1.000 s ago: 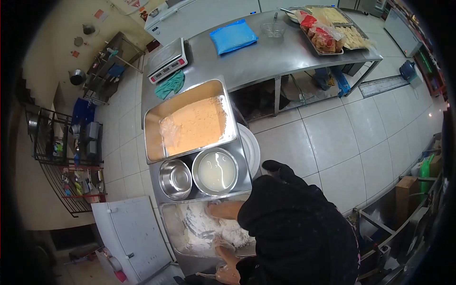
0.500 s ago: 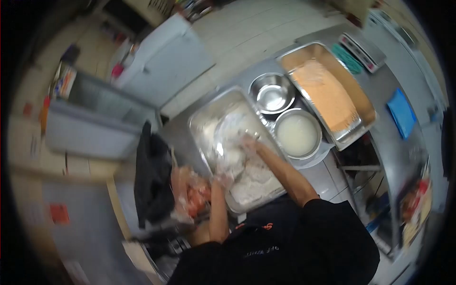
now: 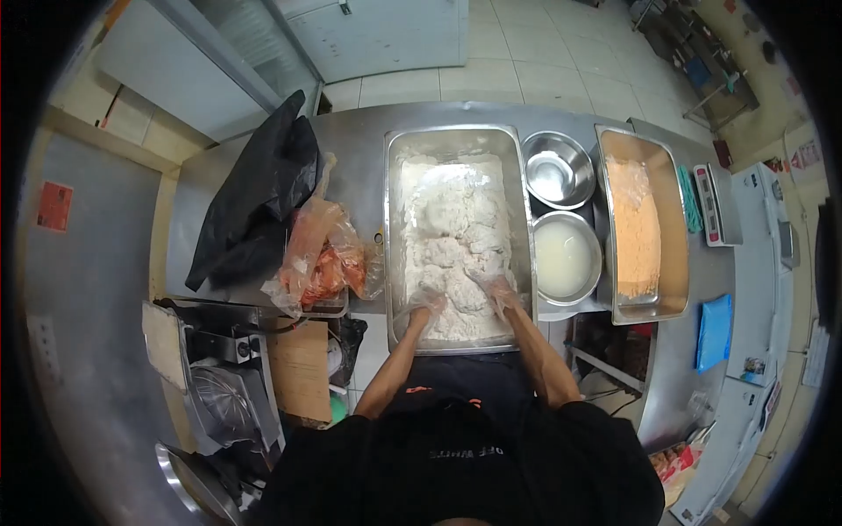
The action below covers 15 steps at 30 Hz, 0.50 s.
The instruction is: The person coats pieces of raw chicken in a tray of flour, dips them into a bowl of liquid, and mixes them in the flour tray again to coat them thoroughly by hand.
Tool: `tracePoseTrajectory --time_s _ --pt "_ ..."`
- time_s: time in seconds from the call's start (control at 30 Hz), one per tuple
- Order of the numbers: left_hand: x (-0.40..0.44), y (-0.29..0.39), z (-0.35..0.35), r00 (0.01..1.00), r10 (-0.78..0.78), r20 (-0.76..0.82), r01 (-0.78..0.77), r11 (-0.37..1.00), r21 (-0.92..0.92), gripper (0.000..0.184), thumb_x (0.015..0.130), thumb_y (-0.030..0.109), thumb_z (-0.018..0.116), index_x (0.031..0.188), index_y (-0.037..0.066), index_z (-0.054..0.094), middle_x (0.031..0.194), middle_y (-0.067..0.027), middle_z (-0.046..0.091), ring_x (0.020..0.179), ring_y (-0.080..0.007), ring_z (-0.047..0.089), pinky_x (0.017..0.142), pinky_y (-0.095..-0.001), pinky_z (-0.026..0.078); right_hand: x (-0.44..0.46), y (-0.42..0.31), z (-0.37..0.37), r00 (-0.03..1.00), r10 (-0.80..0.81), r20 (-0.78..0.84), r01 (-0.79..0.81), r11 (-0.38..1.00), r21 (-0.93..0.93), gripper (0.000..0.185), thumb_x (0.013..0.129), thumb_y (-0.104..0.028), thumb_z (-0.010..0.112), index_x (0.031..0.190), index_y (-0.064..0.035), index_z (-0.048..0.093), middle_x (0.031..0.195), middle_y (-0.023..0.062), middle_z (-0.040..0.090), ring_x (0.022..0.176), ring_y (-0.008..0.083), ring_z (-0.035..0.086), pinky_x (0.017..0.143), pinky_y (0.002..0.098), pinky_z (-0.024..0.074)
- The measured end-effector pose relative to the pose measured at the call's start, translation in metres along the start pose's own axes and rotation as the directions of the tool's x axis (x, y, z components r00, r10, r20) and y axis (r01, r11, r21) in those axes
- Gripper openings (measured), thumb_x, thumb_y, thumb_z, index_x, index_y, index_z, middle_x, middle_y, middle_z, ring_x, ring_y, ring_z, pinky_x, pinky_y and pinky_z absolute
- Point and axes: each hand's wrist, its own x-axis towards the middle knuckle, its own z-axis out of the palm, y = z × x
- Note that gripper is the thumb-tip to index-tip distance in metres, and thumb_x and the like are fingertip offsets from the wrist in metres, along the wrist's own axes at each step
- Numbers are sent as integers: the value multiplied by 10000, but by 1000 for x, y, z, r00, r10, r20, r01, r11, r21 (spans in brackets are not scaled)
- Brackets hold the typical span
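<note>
A deep metal tray (image 3: 396,202) of white flour (image 3: 421,197) stands before me, with several flour-coated lumps (image 3: 440,252) bunched in its middle and near half. Both hands wear thin clear plastic gloves. At the tray's near left side, my left hand (image 3: 424,303) dips into the flour, which hides its fingers. Opposite it, my right hand (image 3: 502,295) reaches in with fingers stretched out against the flour. Between the hands lies a large coated lump (image 3: 469,293); whether either hand grips it cannot be seen.
Right of the tray are a steel bowl (image 3: 559,168), a bowl of cloudy pale liquid (image 3: 563,259) and a metal pan (image 3: 674,254) of orange powder. A scale (image 3: 719,206) and blue packet (image 3: 714,331) lie farther right. Leftward are a plastic bag of reddish pieces (image 3: 326,267) and black plastic (image 3: 254,193).
My view has swung level over the tray. My right hand has come from the tray's middle to its near right, and both hands now sit low in the flour, side by side.
</note>
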Motion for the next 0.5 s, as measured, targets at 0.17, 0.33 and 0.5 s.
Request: tracePoseTrajectory --time_s 0.17,0.33,0.5 --pt "11 47 -55 972 -19 233 205 546 -812 399 837 334 373 949 11 579 982 -152 579 919 -295 536 767 -371 425 -6 -29 -17 994 -101 41 12 481 877 284 810 -274 489 862 -43 647 727 115 608 636 228 562 531 388 435" --pt "27 74 -98 982 58 180 111 598 -794 352 822 294 387 862 12 596 867 -159 592 801 -314 553 693 -386 439 14 -34 -42 973 -225 -52 120 300 946 320 806 -316 499 867 -38 646 736 122 616 655 233 578 553 390 445" --pt "0 49 -70 977 74 202 -137 939 315 321 808 253 401 775 14 613 752 -165 606 683 -334 570 618 -402 452 4 9 -14 994 -108 -6 107 982 154 359 801 -358 509 872 -33 645 746 129 624 675 238 594 574 391 455"
